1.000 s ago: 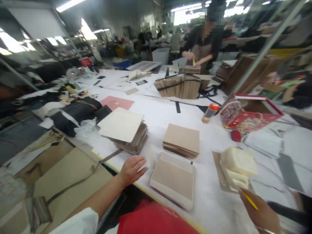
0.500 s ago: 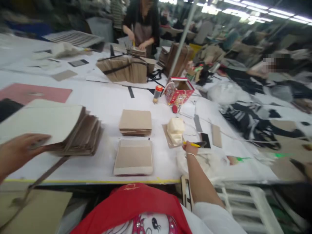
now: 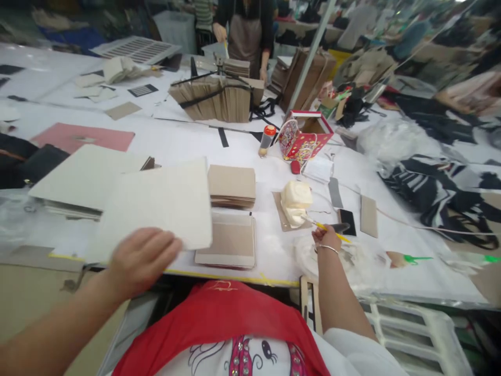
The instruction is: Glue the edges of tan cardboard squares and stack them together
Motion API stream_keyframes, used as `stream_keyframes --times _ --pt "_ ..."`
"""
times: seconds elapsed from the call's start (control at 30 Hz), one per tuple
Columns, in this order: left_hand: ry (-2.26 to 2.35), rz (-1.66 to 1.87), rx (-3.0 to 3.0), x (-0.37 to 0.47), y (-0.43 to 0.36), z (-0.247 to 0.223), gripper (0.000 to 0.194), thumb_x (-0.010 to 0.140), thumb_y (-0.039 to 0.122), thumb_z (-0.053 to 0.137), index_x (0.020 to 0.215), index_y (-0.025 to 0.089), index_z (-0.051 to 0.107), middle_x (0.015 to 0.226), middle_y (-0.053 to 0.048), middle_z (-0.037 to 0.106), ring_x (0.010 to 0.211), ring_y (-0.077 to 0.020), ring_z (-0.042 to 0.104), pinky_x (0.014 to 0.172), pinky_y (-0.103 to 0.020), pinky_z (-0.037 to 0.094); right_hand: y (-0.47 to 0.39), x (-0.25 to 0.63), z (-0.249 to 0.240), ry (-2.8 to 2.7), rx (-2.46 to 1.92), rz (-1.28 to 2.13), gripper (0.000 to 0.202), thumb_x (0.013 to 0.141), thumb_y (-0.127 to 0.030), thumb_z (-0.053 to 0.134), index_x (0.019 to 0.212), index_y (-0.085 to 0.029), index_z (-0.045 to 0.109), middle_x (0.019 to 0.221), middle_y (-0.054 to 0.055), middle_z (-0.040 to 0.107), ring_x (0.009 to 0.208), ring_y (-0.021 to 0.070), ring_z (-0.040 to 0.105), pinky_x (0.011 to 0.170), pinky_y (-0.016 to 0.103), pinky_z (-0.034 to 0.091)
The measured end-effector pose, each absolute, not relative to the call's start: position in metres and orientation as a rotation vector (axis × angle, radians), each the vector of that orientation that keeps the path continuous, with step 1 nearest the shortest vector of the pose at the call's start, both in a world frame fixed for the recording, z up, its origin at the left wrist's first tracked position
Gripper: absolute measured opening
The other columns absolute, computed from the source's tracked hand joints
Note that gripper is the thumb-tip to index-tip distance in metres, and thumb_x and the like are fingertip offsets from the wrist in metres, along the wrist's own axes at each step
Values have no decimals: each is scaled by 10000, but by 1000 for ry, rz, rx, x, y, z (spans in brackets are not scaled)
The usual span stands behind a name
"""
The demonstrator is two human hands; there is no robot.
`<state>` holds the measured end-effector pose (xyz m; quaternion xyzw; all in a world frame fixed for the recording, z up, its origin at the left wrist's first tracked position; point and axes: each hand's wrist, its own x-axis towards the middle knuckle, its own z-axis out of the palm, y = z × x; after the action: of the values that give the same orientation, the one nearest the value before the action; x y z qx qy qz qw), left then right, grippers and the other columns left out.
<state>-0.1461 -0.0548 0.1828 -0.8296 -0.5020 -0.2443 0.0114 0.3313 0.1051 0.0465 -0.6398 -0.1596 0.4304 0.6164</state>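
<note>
A pale board sheet (image 3: 156, 206) hung over the surface's (image 3: 242, 149) near edge, above a brown pad (image 3: 230, 241), pinched in the left hand's (image 3: 141, 260) closed grip. The right hand (image 3: 326, 239) gripped a yellow brush (image 3: 327, 228) beside the glue block (image 3: 296, 201).

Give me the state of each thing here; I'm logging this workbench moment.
Left hand: grip closed on a pale board sheet, lifted off the table.
Right hand: grip closed on a yellow brush.
Board stack at left: piled, lying flat.
Brown card stack: neatly piled, untouched.
Wrapped board: flat at the table edge.
Glue bottle: upright, capped.
Red box: open.
</note>
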Motion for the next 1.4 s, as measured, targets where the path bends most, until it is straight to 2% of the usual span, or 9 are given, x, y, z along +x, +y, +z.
stream_keyframes --times 0.13,0.3,0.43,0.67,0.8,0.93,1.17,1.27,1.4 --pt "-1131 -362 -2924 -56 -33 127 175 859 200 387 841 230 559 731 -33 555 684 -147 493 629 -302 410 107 323 49 -132 -1427 1084 113 779 -201 499 685 -138 493 486 -63 479 378 35 417 440 188 454" --pt "-992 -105 -3040 -2 -25 40 107 850 184 417 796 181 509 770 -49 533 701 -164 467 599 -295 367 97 304 59 -237 -1345 1245 128 691 -228 579 657 -159 477 445 -85 473 326 21 386 382 158 426" --pt "-1107 58 -3069 6 -28 11 93 855 184 412 867 178 504 852 -59 533 739 -177 477 607 -299 370 91 290 62 -293 -1356 1322 149 642 -245 626 649 -158 505 433 -83 474 328 19 387 364 148 408" --pt "-1409 149 -3080 9 -21 5 133 854 234 431 931 160 511 931 -76 539 816 -184 500 663 -297 388 91 249 59 -395 -1361 1498 164 627 -280 647 674 -159 547 434 -77 488 328 21 390 362 152 407" --pt "-1579 -71 -2976 0 -29 9 428 789 470 500 1091 167 480 1139 -113 498 1024 -257 443 818 -382 365 94 207 58 -510 -1313 1632 211 621 -318 669 710 -158 565 451 -78 497 335 23 405 379 159 420" --pt "-1796 -128 -2865 -11 -35 7 542 745 544 516 1145 182 476 1200 -113 488 1054 -261 438 865 -399 342 106 170 70 -591 -1247 1699 241 617 -343 685 702 -163 549 466 -79 493 340 24 406 377 157 410" --pt "-1705 -434 -2642 -24 54 27 549 820 459 432 1272 151 398 1358 -125 370 1238 -259 307 1027 -408 198 184 99 99 -969 -1207 1533 213 653 -363 629 720 -184 537 526 -65 520 380 46 448 425 178 449" --pt "-1715 -367 -2603 -26 107 42 592 804 448 459 1289 120 374 1386 -148 323 1270 -284 255 1037 -446 169 214 58 101 -1192 -1279 1491 190 675 -355 599 725 -179 546 540 -47 550 395 57 478 444 185 463" --pt "-1817 -212 -2606 -30 141 44 544 794 432 472 1232 110 445 1341 -164 384 1241 -305 294 1008 -497 193 234 23 93 -1389 -1344 1488 141 686 -311 592 684 -172 565 519 -17 573 376 67 479 397 174 432"
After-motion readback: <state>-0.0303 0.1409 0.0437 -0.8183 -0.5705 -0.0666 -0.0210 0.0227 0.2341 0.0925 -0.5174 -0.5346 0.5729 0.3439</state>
